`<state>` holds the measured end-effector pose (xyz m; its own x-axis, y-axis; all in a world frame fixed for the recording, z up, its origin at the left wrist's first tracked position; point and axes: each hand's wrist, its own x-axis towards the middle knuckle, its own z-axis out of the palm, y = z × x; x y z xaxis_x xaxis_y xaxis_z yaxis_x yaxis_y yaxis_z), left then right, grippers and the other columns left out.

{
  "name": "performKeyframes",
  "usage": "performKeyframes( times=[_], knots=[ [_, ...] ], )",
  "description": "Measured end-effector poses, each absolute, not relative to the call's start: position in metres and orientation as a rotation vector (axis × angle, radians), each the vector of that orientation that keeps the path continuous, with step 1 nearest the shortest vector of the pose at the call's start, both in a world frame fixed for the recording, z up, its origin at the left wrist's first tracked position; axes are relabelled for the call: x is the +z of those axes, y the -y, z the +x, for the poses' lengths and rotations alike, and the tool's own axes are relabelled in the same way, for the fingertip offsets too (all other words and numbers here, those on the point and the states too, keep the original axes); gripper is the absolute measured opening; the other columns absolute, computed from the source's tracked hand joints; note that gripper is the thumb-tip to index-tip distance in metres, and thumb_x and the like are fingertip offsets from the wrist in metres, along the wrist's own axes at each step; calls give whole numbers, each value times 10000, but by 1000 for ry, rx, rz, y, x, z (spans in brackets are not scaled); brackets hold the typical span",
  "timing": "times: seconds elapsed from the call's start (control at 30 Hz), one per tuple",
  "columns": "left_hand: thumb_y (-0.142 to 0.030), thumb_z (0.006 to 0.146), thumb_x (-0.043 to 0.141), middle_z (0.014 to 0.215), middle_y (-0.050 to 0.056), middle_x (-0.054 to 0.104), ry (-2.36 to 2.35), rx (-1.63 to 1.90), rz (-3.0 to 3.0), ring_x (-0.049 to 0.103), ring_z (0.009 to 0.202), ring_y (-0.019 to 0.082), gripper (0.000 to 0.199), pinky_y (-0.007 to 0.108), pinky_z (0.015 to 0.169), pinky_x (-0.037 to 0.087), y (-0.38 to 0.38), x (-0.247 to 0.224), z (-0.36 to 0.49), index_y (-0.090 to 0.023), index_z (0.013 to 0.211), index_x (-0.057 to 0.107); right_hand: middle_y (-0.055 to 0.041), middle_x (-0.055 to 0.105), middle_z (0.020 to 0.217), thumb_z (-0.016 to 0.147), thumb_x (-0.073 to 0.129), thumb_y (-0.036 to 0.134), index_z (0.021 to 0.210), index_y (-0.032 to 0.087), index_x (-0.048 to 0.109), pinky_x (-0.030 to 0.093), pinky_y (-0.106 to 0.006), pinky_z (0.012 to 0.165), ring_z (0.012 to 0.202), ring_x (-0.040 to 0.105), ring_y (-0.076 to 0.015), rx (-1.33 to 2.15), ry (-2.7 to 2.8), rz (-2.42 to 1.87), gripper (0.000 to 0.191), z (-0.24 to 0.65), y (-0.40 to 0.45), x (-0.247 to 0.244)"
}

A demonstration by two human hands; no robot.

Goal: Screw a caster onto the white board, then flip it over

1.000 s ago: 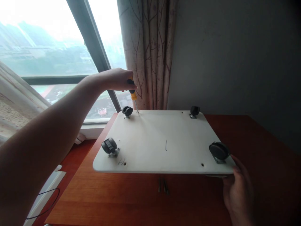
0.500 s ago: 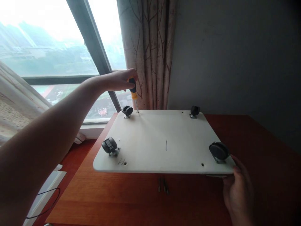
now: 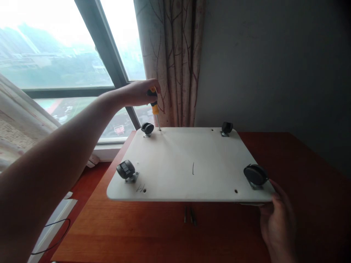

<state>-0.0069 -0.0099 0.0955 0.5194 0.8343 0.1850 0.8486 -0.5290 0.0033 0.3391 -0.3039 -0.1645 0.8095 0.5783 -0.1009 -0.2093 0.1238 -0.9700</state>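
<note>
My left hand (image 3: 144,92) is wrapped round the yellow and black handle of a screwdriver (image 3: 155,109). Its shaft stands nearly upright, with the tip at a hole by the far left edge of a white board (image 3: 175,157). Black casters on metal plates sit at the board's corners: far left (image 3: 147,128), near left (image 3: 126,170), far right (image 3: 226,128) and near right (image 3: 256,175). At the near right corner my right hand (image 3: 278,215) grips the board's edge, thumb at the rim and other fingers partly hidden.
Several screws (image 3: 191,215) lie on the reddish wooden table (image 3: 137,230) in front of the board. A window (image 3: 55,58) and a patterned curtain (image 3: 175,65) are behind. A black cable (image 3: 59,233) hangs over a white object at the lower left.
My left hand has turned a little on the screwdriver handle, showing more yellow at its top. The tip stays at the same hole. My right hand keeps its place.
</note>
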Motion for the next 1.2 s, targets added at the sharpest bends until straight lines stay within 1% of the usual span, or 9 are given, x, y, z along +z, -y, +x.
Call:
performKeyframes(
  times=[0.2, 0.33, 0.43, 0.53, 0.67, 0.8, 0.9, 1.1, 1.2],
  knots=[
    [-671, 904, 483, 804, 92, 619, 1580, 56, -2290, 549, 788, 259, 559, 365, 719, 376, 6, 98, -10, -197, 1104, 701, -21, 655, 1233, 793, 698, 402, 1215, 236, 673, 503, -305, 808, 1121, 593, -231, 586, 357, -1308, 454, 342, 303, -169],
    [-411, 877, 581, 1033, 105, 636, 1546, -75, -2471, 545, 850, 217, 383, 317, 718, 389, 8, 98, -10, -186, 1183, 633, -13, 660, 1231, 776, 709, 407, 1214, 246, 678, 499, -292, 796, 1123, 589, -223, 599, 333, -1319, 468, 342, 303, -170],
    [-277, 855, 578, 1158, 121, 624, 1449, -227, -2592, 552, 918, 212, 389, 306, 768, 406, 13, 95, -8, -167, 1228, 591, -7, 659, 1241, 777, 715, 405, 1209, 250, 685, 495, -285, 810, 1149, 580, -217, 608, 324, -1314, 460, 341, 304, -167],
    [-389, 927, 533, 1083, 114, 641, 1431, -236, -2513, 547, 882, 219, 360, 325, 754, 401, 17, 92, -6, -175, 1209, 602, -8, 661, 1237, 783, 711, 386, 1209, 246, 688, 495, -284, 822, 1155, 583, -215, 596, 337, -1298, 449, 341, 303, -167],
    [-596, 960, 432, 935, 113, 639, 1517, -94, -2289, 541, 813, 249, 501, 356, 696, 391, 17, 91, -8, -185, 1142, 654, -17, 670, 1214, 787, 710, 381, 1203, 233, 689, 500, -276, 786, 1127, 599, -217, 580, 341, -1292, 442, 344, 302, -173],
    [-414, 933, 511, 1060, 116, 635, 1546, -161, -2420, 560, 874, 231, 354, 343, 739, 423, 13, 91, -14, -185, 1169, 643, -12, 675, 1220, 782, 718, 394, 1200, 240, 686, 508, -269, 782, 1124, 598, -216, 590, 344, -1290, 447, 344, 303, -174],
    [-296, 902, 539, 1156, 129, 635, 1476, -326, -2587, 567, 940, 208, 358, 312, 800, 436, 11, 90, -18, -149, 1222, 608, -6, 678, 1201, 768, 721, 391, 1184, 244, 694, 509, -269, 782, 1125, 592, -217, 581, 347, -1300, 442, 343, 303, -172],
    [-630, 945, 466, 951, 118, 649, 1552, -93, -2325, 539, 809, 236, 555, 346, 723, 411, 11, 92, -20, -166, 1214, 610, -6, 685, 1206, 773, 727, 381, 1183, 238, 703, 499, -273, 801, 1121, 597, -206, 596, 316, -1268, 435, 342, 302, -170],
    [-486, 952, 491, 1058, 142, 636, 1575, -103, -2388, 557, 855, 247, 429, 348, 717, 418, 14, 93, -18, -167, 1218, 597, 4, 686, 1202, 781, 728, 379, 1190, 243, 707, 491, -259, 805, 1116, 598, -189, 610, 305, -1266, 431, 341, 303, -169]
  ],
)
